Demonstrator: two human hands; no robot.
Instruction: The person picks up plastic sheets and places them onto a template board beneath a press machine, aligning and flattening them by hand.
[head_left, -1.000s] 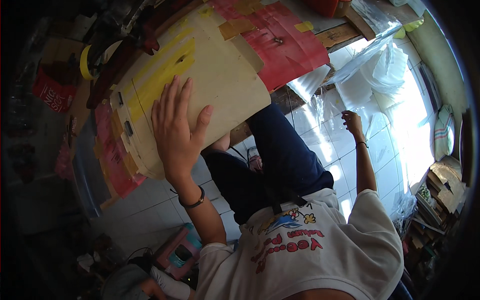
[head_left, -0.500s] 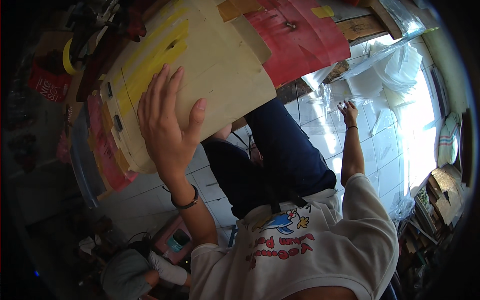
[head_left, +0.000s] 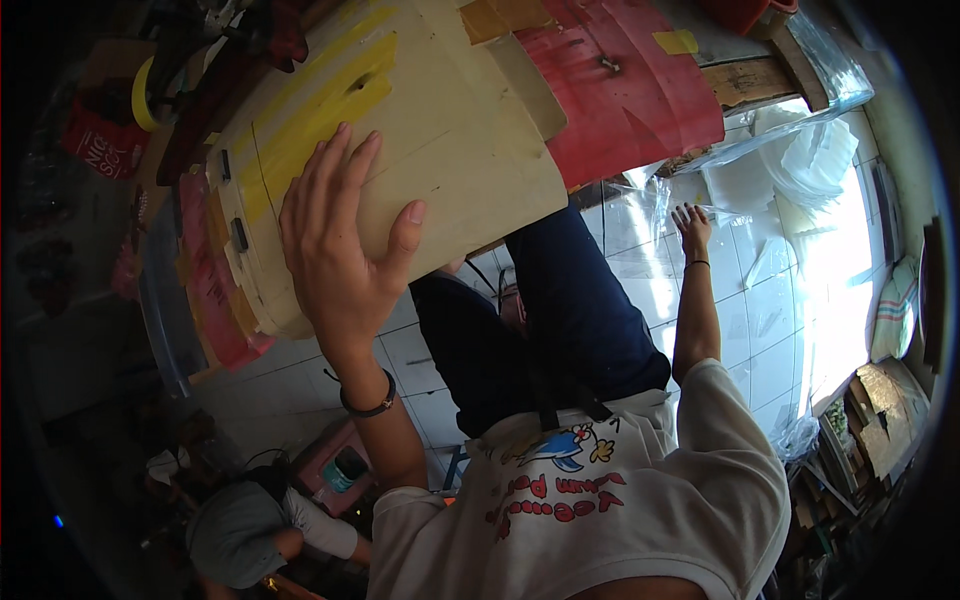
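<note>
The cream sheet point(head_left: 470, 150) is laid on the table point(head_left: 742, 84), reaching out past the table's near edge above the person's knees. On its left part, close to its near left corner, the left hand point(head_left: 345, 235) is rested flat, palm down, with the fingers loosely together and the thumb held wide; nothing is seen to be gripped by it. The sheet is marked with a broad yellow patch point(head_left: 320, 115), just beyond the fingertips, and two small dark pieces point(head_left: 239, 235) are set along its left edge. A red sheet point(head_left: 625, 110) is placed beside it toward the table's right end, also overhanging the near edge, and brown tape point(head_left: 505, 17) is seen at the far part of the boundary between the two. The right hand point(head_left: 694, 228) is stretched out below the table's right end, its fingers spread somewhat apart beside clear plastic film point(head_left: 645, 215); whether the film is held cannot be told. White foam sheets point(head_left: 815, 160) are piled near that hand, over the tiled floor point(head_left: 720, 315). A yellow tape roll point(head_left: 143, 95) is seen near the table's far left corner.
</note>
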